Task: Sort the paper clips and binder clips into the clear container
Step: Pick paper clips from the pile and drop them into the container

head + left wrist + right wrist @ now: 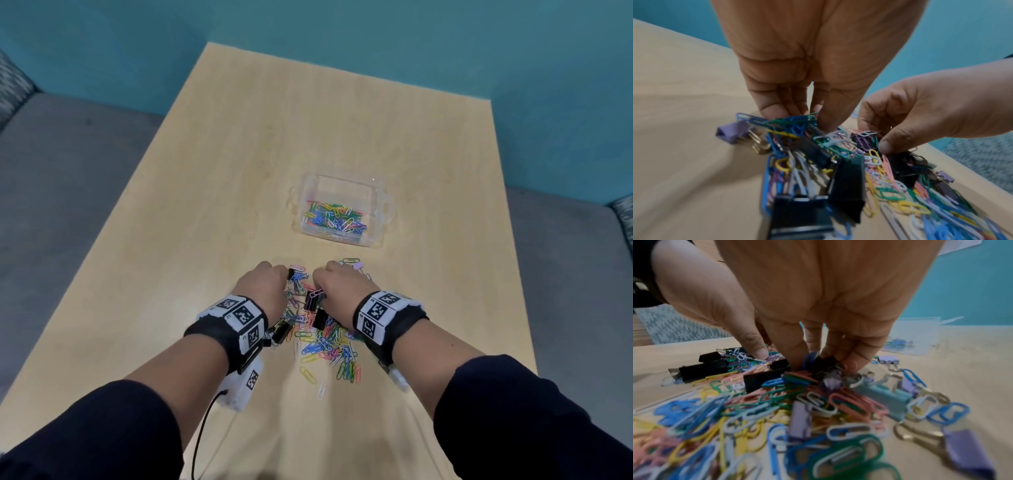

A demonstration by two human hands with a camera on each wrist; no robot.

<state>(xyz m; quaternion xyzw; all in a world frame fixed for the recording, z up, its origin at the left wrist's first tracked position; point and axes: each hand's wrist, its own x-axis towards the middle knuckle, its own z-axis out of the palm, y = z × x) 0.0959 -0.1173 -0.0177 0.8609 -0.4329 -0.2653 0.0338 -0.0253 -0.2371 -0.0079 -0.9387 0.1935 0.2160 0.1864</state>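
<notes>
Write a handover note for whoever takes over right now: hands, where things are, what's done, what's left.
Left hand: pinching paper clips at the pile's far edge.
Right hand: fingers curled on a black binder clip in the pile.
Container: beyond the pile, holds paper clips only.
Pile: on the table, many paper clips and black, purple and blue binder clips.
Done: some paper clips binned. Left: the pile.

Both hands' fingertips are buried in the blurred clip pile [777, 410].

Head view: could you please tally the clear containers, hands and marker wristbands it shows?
Clear container: 1
Hands: 2, left hand pinching paper clips, right hand pinching a black binder clip
Marker wristbands: 2, left wristband, right wristband
Total: 5
</notes>
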